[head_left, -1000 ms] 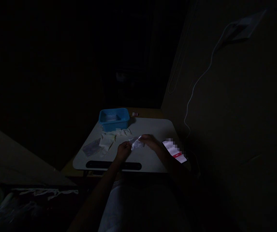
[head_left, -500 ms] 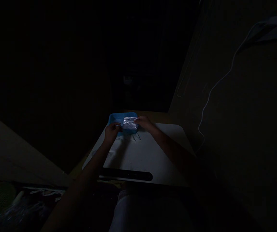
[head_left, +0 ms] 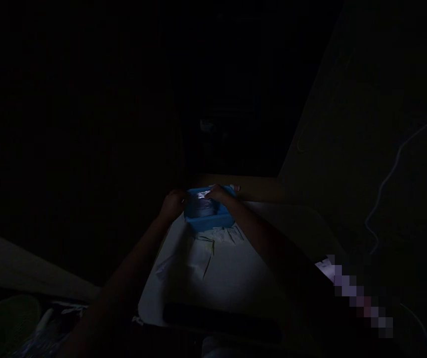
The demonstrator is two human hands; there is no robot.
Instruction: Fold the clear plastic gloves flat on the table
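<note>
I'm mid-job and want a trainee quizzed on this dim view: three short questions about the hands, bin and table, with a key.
1. Multiple choice: where is the shiny foil, next to the right hand?
A) On the floor
B) In the bin
C) On the phone
2. True or false: white paper lies on the table, on the near side of the bin.
3. Fill in: as the camera sees it, the left hand is at the bin's ____ side.

Key: 1. B; 2. True; 3. left
</note>
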